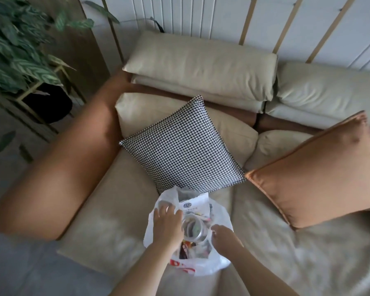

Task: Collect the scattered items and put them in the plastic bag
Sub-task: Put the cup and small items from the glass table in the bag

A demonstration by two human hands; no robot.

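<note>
Both hands work at the bag [201,268] on the sofa [120,210]; left hand [167,225] grips its rim to spread the mouth; right hand [223,237] pinches the opposite edge; a jar [193,228] sits inside.

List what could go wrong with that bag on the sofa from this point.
1. The plastic bag sits on a soft seat cushion near its front edge; it may slump or slide off.
2. The clear round container lies on top at the open mouth, so it could roll out if the left hand or right hand lets go.
</note>
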